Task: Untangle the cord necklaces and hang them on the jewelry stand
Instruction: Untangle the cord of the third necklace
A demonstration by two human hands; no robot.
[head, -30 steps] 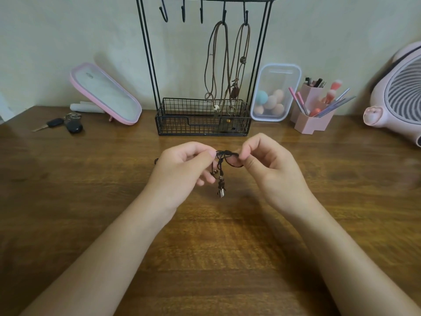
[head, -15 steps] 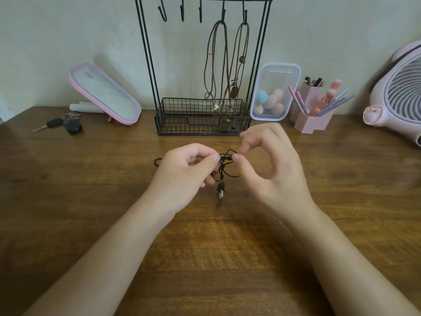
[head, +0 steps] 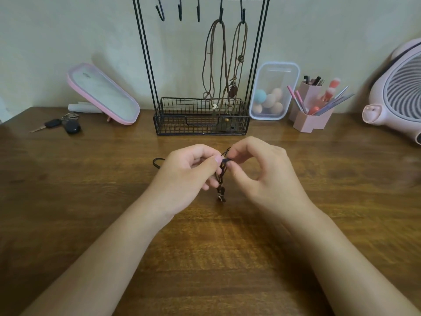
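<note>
Between the two hands, over the tabletop (head: 91, 201), the left grip (head: 184, 176) and right grip (head: 262, 176) both pinch the dark cord necklace (head: 222, 172) at its knot, close together to pick it loose, pendant (head: 221, 195) dangling. Half a second earlier the right forefinger was lifted off. Behind, the jewelry stand (head: 145, 53) carries two brown necklaces (head: 218, 65).

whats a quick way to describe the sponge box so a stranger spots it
Find the black wire jewelry stand at the back of the wooden table. Just right of its basket, a clear plastic box stands on edge by the wall. Unlike the opaque pink brush holder next to it, it is see-through and holds rounded sponges, peach plus one blue.
</note>
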